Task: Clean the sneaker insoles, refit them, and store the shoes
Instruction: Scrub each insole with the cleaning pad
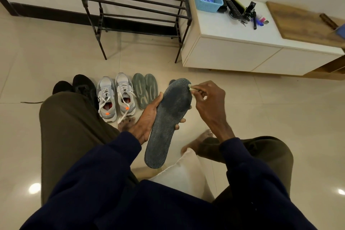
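As I read the scene from the left, a black pair of shoes (pixel 82 86) and the grey sneakers (pixel 115 97) stand side by side on the floor, with two green-grey insoles (pixel 145 89) lying just beside them. The left hand (pixel 147 117) grips the dark insole (pixel 168 117) at its waist. The thumb lies on the left edge, the fingers (pixel 179 123) curl round the right edge, and the toe end points away. The right hand (pixel 209 99) pinches a small pale wad (pixel 190 86), cloth or wipe I cannot tell, and sets it against the toe rim.

I judge the step to be wiping this insole. To do it well, I would hold the waist firmly so the flexible sole does not fold, then draw the wad in long strokes from toe to heel, rim included.

For room, the shoe rack (pixel 136 0) stands against the wall behind the sneakers. The white counter (pixel 233 46) juts out just right of it, well apart from the hands. Open floor lies to their right.
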